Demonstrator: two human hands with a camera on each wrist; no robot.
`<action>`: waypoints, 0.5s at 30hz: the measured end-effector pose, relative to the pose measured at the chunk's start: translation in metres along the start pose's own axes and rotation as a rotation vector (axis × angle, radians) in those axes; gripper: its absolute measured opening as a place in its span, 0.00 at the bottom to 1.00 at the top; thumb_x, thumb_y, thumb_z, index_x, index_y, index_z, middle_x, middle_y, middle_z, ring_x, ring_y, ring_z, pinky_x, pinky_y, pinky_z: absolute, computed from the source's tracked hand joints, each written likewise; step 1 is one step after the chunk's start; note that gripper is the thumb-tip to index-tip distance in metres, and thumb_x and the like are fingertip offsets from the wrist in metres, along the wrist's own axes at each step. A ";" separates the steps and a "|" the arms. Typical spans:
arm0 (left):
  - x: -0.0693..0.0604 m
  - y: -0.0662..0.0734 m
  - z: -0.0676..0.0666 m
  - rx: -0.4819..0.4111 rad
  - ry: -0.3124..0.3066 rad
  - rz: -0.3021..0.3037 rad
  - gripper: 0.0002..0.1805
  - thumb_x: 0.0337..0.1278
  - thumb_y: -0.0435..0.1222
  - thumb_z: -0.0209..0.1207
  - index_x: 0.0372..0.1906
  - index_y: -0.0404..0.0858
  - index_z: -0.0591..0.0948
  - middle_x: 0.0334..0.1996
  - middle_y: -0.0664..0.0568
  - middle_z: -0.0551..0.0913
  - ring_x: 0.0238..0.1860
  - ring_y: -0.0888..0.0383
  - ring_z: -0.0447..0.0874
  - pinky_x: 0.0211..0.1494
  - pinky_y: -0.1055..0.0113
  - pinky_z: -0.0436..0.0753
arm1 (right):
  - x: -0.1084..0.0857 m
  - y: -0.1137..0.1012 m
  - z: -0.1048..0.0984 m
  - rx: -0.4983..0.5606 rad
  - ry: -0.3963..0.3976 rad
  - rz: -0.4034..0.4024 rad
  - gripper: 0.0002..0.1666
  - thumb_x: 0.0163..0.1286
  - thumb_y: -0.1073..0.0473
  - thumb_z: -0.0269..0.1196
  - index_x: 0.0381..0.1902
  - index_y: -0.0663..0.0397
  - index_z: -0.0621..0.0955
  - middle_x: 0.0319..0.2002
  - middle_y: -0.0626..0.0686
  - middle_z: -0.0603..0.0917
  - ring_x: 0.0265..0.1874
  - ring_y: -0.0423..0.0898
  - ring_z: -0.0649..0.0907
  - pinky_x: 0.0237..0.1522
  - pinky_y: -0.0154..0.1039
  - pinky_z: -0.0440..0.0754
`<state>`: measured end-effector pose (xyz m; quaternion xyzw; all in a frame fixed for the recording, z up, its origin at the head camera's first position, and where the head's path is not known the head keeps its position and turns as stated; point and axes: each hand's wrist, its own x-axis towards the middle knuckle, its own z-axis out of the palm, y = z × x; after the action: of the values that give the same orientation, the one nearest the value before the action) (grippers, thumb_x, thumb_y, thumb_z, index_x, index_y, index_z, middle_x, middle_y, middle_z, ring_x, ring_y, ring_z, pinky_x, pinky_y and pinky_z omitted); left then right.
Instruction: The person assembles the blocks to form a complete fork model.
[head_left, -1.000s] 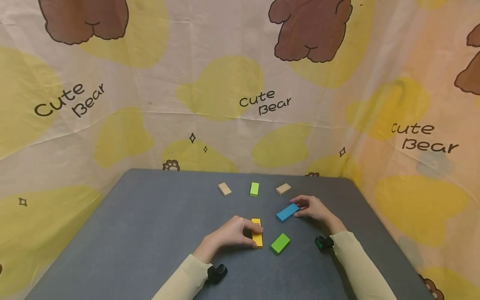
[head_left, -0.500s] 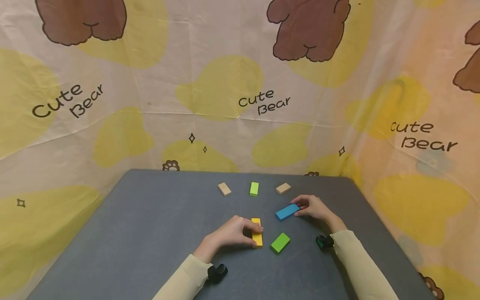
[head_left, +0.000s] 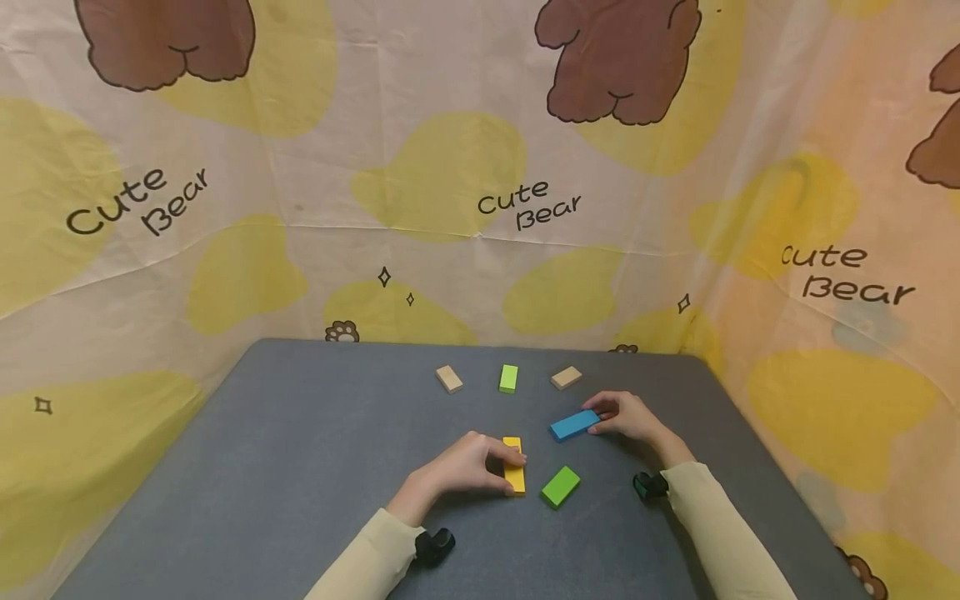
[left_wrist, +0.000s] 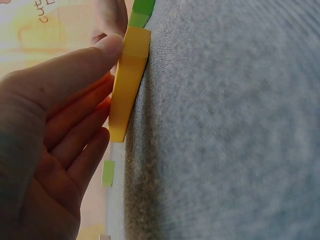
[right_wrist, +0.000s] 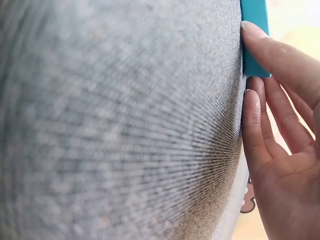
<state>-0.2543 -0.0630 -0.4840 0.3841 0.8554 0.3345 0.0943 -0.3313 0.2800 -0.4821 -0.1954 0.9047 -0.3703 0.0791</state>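
The left grip (head_left: 467,465) pinches the yellow block (head_left: 516,476) on the bench (head_left: 322,458). Just right of it is the green block (head_left: 560,487), then, farther back, the blue block (head_left: 574,425), its right end pinched by the right grip (head_left: 632,418).

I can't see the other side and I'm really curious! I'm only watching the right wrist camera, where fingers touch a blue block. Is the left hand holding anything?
Observer: Yes, the left hand holds a yellow block with its thumb and fingers.
Operator: Ooh! Are there more blocks past my blue block?
Observer: Yes, three in a row beyond it in the head view: a left tan block, a light green block and a right tan block.
Operator: Is anything close to the yellow one?
Observer: Yes, a darker green block lies just right of it in the head view, apart from it.
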 end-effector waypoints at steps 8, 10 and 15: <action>0.000 -0.001 0.000 -0.001 0.003 0.004 0.24 0.47 0.44 0.71 0.54 0.50 0.84 0.52 0.65 0.85 0.56 0.69 0.81 0.62 0.70 0.78 | 0.000 -0.001 0.000 -0.034 0.004 -0.015 0.20 0.57 0.56 0.72 0.48 0.51 0.84 0.49 0.58 0.85 0.49 0.52 0.84 0.53 0.48 0.83; 0.000 -0.002 0.000 0.000 0.000 0.003 0.24 0.47 0.45 0.71 0.54 0.50 0.84 0.52 0.65 0.85 0.56 0.69 0.81 0.62 0.70 0.78 | 0.000 -0.001 0.000 -0.043 0.005 -0.012 0.20 0.56 0.55 0.72 0.47 0.50 0.84 0.49 0.58 0.85 0.49 0.51 0.84 0.52 0.48 0.83; 0.000 -0.002 0.000 -0.003 -0.001 0.002 0.24 0.47 0.44 0.71 0.53 0.50 0.84 0.52 0.65 0.85 0.56 0.69 0.81 0.61 0.70 0.79 | -0.001 -0.001 0.001 -0.048 0.010 0.002 0.19 0.56 0.54 0.72 0.47 0.49 0.84 0.51 0.58 0.85 0.50 0.53 0.84 0.53 0.49 0.83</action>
<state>-0.2552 -0.0643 -0.4853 0.3850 0.8544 0.3357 0.0950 -0.3302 0.2790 -0.4816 -0.1945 0.9138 -0.3495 0.0704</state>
